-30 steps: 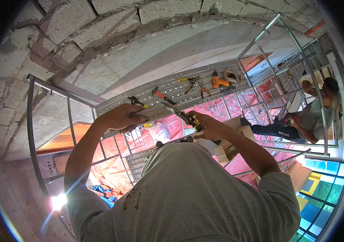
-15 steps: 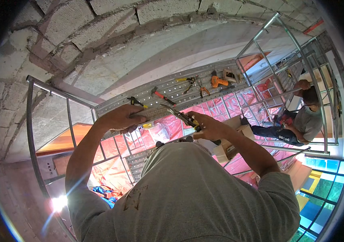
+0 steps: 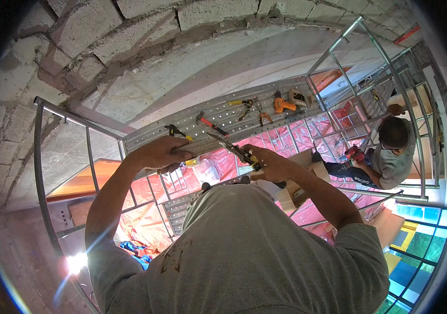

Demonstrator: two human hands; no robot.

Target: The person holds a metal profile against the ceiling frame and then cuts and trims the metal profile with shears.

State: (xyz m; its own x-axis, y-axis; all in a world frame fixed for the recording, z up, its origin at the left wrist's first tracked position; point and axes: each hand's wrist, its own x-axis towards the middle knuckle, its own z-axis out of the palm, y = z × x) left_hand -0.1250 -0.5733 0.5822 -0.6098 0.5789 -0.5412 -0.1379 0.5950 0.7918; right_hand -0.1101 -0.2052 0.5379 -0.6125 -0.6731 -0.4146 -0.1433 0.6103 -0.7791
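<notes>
My right hand (image 3: 273,165) is closed round the handles of a pair of metal snips (image 3: 239,150). Their blades point up and left, toward my left hand, and look slightly parted. My left hand (image 3: 161,153) is curled, thumb and fingers close together, near the front edge of the perforated metal scaffold plank (image 3: 145,137). What it grips is hidden or too small to make out. Just beyond its fingers lies a black and yellow tool (image 3: 176,132). Farther along the plank rests a hammer (image 3: 212,124) with a red and black handle.
Other pliers-like tools (image 3: 244,106), orange-handled pliers (image 3: 263,116) and an orange power tool (image 3: 284,104) lie on the plank. Scaffold rails (image 3: 43,157) stand left and right. Pink sheeting (image 3: 281,140) covers the floor below. At right, another person (image 3: 391,152) holds a red power tool (image 3: 354,154).
My hands and the snips have barely moved. The other person at right has shifted posture, head lower, and the red power tool has moved left and up.
</notes>
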